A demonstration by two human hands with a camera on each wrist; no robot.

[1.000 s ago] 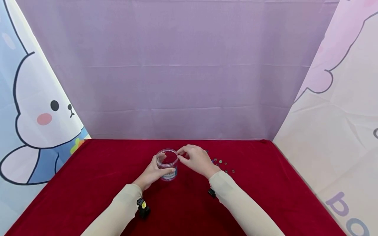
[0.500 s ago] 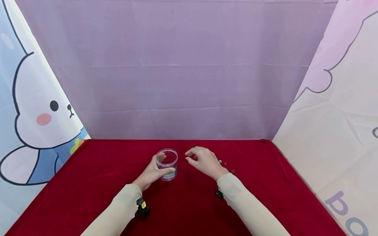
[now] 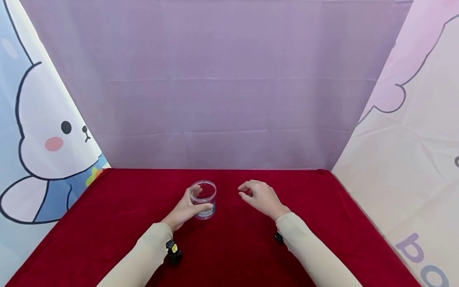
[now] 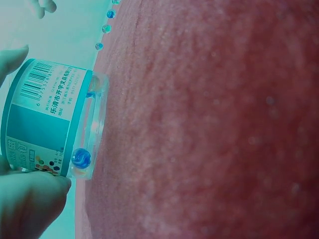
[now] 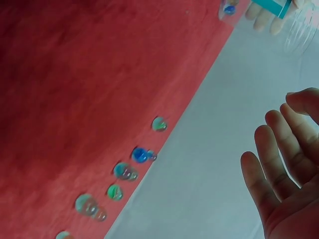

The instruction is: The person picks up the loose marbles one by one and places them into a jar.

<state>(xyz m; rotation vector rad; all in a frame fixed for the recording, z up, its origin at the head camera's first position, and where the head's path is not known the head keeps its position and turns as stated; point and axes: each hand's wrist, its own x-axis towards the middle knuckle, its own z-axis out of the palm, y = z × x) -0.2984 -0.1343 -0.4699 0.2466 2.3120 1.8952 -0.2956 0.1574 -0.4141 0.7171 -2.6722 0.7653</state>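
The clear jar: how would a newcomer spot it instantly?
Find the red cloth, then the person's left hand. It grips the clear jar, an open-topped cylinder with a printed label. Unlike the small, loose marbles on the cloth, this is a container, with marbles inside.

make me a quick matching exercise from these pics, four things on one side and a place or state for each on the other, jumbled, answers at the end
Column 1
1. left hand
2. right hand
3. jar
4. loose marbles

Column 2
A. clear-walled, with a printed barcode
B. scattered on the red cloth
C. wrapped round the jar
D. loosely bent, apart from the jar

Right pairs: 1-C, 2-D, 3-A, 4-B
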